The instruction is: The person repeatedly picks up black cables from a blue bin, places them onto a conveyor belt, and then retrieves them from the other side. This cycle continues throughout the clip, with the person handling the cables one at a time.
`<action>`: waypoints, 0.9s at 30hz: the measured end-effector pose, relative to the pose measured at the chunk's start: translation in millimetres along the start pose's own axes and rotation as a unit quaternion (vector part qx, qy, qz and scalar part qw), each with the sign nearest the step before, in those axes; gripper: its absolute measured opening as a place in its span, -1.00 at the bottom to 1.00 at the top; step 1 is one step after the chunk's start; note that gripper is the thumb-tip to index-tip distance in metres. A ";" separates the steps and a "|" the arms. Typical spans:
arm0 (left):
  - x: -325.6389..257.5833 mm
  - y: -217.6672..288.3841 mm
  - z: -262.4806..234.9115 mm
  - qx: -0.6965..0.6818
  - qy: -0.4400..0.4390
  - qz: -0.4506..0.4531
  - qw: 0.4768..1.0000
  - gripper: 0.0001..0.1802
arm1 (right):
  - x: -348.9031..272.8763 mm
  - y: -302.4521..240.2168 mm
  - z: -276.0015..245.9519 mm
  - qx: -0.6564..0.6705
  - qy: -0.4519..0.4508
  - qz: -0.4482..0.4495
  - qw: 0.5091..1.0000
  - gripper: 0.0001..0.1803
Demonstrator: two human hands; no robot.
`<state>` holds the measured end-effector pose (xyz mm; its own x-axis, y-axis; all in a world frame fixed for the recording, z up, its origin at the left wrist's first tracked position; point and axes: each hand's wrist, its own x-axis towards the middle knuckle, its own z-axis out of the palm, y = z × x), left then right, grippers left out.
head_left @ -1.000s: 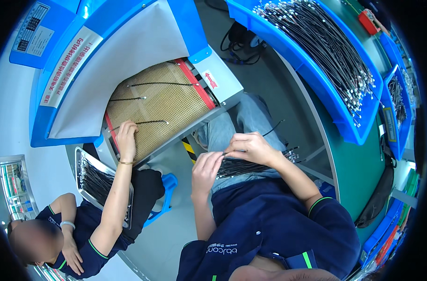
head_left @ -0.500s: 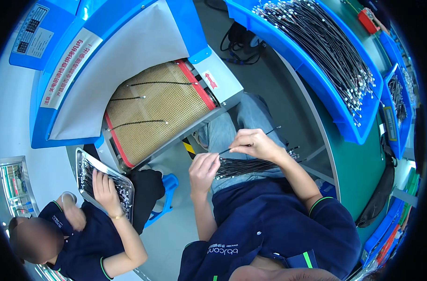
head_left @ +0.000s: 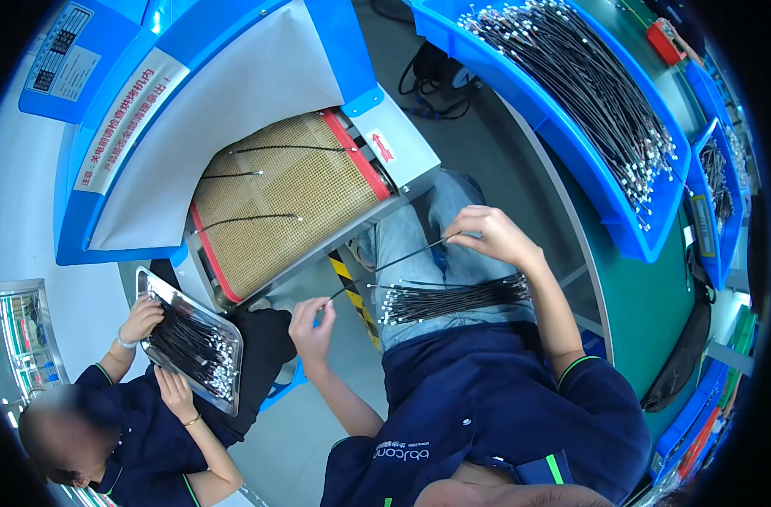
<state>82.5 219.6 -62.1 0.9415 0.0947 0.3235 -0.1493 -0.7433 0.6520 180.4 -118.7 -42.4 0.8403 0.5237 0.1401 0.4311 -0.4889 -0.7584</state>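
Note:
A thin black cable (head_left: pixel 402 258) is stretched between my two hands above my lap. My left hand (head_left: pixel 312 328) pinches its near left end, out over the floor beside my knee. The farther end sits between the thumb and fingers of my right hand (head_left: pixel 489 235), which is closed over my thigh. Across my lap lies a bundle of black cables (head_left: pixel 457 302) with small white connectors at the ends. Neither hand touches the bundle. A mesh conveyor belt (head_left: pixel 275 191) carries several spaced black cables ahead of me on the left.
The blue-hooded machine (head_left: pixel 351 51) covers the belt's far part. A blue bin (head_left: pixel 653 245) full of cables stands on the green table (head_left: pixel 634 304) to my right. At lower left a co-worker handles cables in a metal tray (head_left: pixel 241 359). A blue stool (head_left: pixel 286 384) is beside them.
My left hand has moved left and my right hand slightly up, drawing the cable out straight between them. The co-worker's hands have shifted around the tray. The belt cables look nearly unmoved.

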 end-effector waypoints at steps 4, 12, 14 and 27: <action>-7.8 -8.9 -9.5 0.007 0.012 -0.052 0.999 -0.87 | 0.3 0.8 -5.2 0.051 0.005 0.032 0.998 -0.86; -10.4 -13.5 -16.7 0.000 0.008 -0.047 0.999 -0.89 | -1.4 -1.3 -2.7 0.037 0.043 0.006 0.998 -0.85; -12.5 -13.6 -19.6 -0.001 0.010 -0.048 0.999 -0.89 | -0.7 1.4 -1.6 0.001 0.056 -0.060 0.997 -0.84; -16.6 -15.3 -27.7 -0.019 -0.001 -0.071 0.997 -0.86 | 0.1 2.1 -3.3 -0.076 0.048 -0.158 0.983 -0.87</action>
<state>60.8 247.7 -58.5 0.9545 0.1963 0.2244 -0.0254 -0.6964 0.7172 182.5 -121.9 -41.9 0.6804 0.6021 0.4177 0.7137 -0.4151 -0.5642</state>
